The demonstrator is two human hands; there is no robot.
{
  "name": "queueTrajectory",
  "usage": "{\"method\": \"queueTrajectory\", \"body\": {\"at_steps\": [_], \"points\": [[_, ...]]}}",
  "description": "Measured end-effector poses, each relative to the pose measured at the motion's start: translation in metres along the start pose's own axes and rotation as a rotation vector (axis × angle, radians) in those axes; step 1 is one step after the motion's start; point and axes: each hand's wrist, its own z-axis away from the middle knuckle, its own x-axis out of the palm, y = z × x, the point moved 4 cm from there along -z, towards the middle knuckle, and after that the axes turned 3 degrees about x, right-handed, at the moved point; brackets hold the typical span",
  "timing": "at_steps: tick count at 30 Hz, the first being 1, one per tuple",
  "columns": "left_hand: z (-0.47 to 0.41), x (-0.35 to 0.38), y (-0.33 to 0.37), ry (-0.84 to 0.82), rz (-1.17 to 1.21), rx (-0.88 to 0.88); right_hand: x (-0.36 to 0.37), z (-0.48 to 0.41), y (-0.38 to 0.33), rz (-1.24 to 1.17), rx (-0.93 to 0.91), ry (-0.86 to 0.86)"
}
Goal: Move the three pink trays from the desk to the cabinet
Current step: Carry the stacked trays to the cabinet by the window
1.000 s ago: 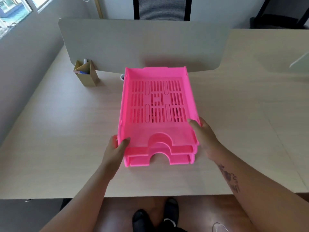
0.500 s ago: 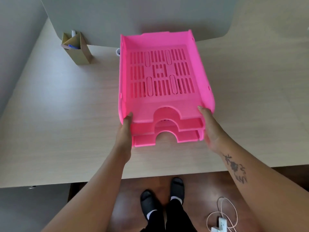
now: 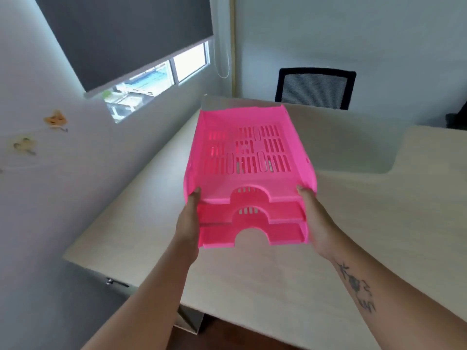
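A: Grip status?

B: My left hand [image 3: 188, 223] is clamped on the left side of the stack of three pink trays [image 3: 249, 173], thumb on the top tray's rim. My right hand [image 3: 314, 221] clamps the right side the same way.

A: Where's the stack?

B: In the air above the desk [image 3: 278, 286], clear of it, near end tilted down toward me. Chair [image 3: 314, 88] behind the desk's far edge.

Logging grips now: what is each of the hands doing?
Left hand: closed on the left side of the pink tray stack.
Right hand: closed on the stack's right side.
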Motion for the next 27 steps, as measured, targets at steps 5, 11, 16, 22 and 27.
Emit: {"method": "queueTrajectory", "body": {"at_steps": [5,11,16,22,27], "points": [[0.035,-0.054,0.032,0.269,0.107,0.093,0.071,-0.026,-0.019,0.066,0.016,-0.249],[0.126,-0.115,0.042,0.627,0.216,0.221,0.163,-0.003,-0.025,0.233,-0.001,-0.556],[0.251,-0.159,0.024,0.908,0.29,0.294,0.233,0.069,0.011,0.351,0.045,-0.892],[0.421,-0.183,0.001,1.139,0.275,0.435,0.309,0.202,0.069,0.398,0.048,-1.245],[0.539,-0.195,-0.023,1.285,0.287,0.511,0.347,0.311,0.122,0.398,0.106,-1.48]]}}
